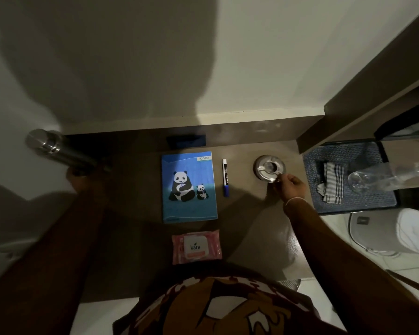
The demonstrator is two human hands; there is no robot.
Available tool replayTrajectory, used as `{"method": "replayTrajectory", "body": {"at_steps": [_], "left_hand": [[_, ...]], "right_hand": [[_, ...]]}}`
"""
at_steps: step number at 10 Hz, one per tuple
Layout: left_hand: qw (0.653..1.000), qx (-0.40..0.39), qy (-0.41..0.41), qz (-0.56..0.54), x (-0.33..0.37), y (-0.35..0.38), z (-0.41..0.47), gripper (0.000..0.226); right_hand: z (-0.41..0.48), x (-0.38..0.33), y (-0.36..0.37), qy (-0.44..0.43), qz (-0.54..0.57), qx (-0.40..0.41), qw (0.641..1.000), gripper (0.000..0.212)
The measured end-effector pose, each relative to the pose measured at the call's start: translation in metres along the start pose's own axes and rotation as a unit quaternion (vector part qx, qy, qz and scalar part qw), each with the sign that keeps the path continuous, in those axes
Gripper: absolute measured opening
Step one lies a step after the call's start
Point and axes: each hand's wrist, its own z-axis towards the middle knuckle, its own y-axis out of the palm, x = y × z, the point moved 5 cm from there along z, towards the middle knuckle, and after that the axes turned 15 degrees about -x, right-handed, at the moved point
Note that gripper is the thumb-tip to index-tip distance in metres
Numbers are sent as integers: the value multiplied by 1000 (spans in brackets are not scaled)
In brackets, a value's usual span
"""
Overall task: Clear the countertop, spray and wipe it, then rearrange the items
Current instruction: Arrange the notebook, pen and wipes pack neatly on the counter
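On the dim brown counter (131,238) lie one blue panda notebook (188,187), one marker (225,177) just right of it, one pink wipes pack (196,247) nearer, and one round metal ashtray (269,168) further right. The right hand (291,187) reaches out, its grip pinched on the ashtray's near rim. The left hand (79,176), arm extended far left, has its grip wrapped around one steel flask (56,149), tilted. A tray (353,204) at right holds one striped cloth (332,183).
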Motion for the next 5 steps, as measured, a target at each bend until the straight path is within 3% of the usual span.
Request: {"method": "replayTrajectory", "body": {"at_steps": [1, 3, 4, 5], "left_hand": [[1000, -11, -1, 11, 9, 1, 9, 33], [997, -59, -2, 58, 11, -10, 3, 27], [986, -108, -26, 121, 0, -5, -4, 29], [970, -121, -31, 210, -14, 1, -15, 52]], "right_hand": [[7, 2, -2, 12, -47, 18, 999, 12], [11, -5, -1, 12, -175, 55, 983, 30], [10, -8, 4, 2, -192, 50, 980, 31], [5, -7, 10, 2, -230, 40, 972, 34]]}}
